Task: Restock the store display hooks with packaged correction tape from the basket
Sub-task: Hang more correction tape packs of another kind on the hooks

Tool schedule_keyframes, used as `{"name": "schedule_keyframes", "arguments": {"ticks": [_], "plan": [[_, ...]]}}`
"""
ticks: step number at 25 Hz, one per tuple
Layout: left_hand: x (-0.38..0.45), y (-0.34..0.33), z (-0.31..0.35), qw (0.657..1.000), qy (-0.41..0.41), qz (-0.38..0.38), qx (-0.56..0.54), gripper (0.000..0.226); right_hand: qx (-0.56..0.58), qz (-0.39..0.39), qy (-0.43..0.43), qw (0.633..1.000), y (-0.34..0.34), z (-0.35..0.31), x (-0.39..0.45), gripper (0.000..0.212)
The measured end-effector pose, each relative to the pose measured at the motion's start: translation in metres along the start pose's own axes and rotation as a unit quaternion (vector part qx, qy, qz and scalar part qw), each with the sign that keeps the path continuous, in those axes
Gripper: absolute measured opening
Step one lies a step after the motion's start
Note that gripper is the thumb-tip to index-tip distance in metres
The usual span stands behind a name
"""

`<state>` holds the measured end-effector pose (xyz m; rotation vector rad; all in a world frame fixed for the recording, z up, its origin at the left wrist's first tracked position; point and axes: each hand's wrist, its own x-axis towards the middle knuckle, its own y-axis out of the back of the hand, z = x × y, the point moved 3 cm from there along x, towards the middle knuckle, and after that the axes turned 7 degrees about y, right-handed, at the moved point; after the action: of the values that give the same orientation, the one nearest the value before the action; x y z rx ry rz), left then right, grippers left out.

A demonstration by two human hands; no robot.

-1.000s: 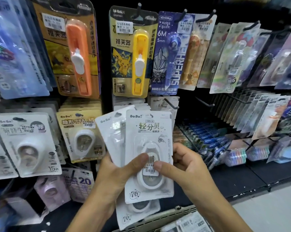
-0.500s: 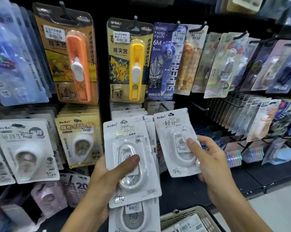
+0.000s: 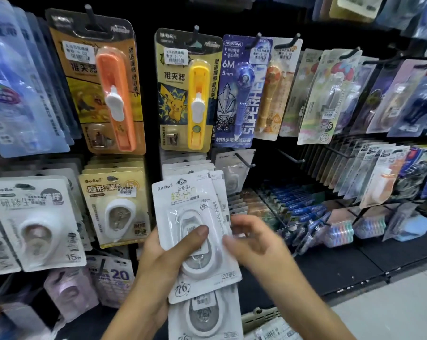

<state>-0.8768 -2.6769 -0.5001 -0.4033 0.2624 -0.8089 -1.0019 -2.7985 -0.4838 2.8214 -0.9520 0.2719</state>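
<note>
Left hand (image 3: 163, 251) gripping correction tape packs (image 3: 195, 231), thumb pressing front; right hand (image 3: 254, 241) fingers blurred, pinching pack edge; next: separating one, threading onto hook (image 3: 244, 160).

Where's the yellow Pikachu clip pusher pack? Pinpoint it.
In the head view, the yellow Pikachu pack hangs upper centre, between the orange pusher pack and the purple SUPERHERO pack.
</note>
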Motion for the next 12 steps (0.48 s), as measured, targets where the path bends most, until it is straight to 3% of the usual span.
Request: {"name": "schedule_keyframes", "arguments": {"ticks": [2, 5, 8, 10, 12], "plan": [[0.001, 0.001, -0.004, 1.000, 0.006, 0.002, 0.000, 0.062, -0.025, -0.021, 0.020, 0.999, -0.018, -0.003, -0.007, 0.053], [-0.001, 0.002, 0.000, 0.998, 0.012, -0.060, 0.006, 0.103, 0.027, 0.024, 0.028, 0.999, -0.009, -0.007, -0.002, 0.038], [-0.003, 0.001, 0.004, 0.986, -0.006, -0.156, 0.054, 0.092, 0.088, 0.030, 0.008, 0.996, 0.004, -0.010, 0.004, 0.030], [-0.001, 0.005, 0.004, 0.986, -0.020, -0.147, 0.074, 0.088, 0.126, 0.027, 0.008, 0.992, 0.004, -0.009, 0.006, 0.045], [0.000, 0.007, 0.006, 0.987, -0.020, -0.139, 0.074, 0.085, 0.159, 0.077, 0.024, 0.984, 0.010, -0.006, 0.007, 0.045]]}}
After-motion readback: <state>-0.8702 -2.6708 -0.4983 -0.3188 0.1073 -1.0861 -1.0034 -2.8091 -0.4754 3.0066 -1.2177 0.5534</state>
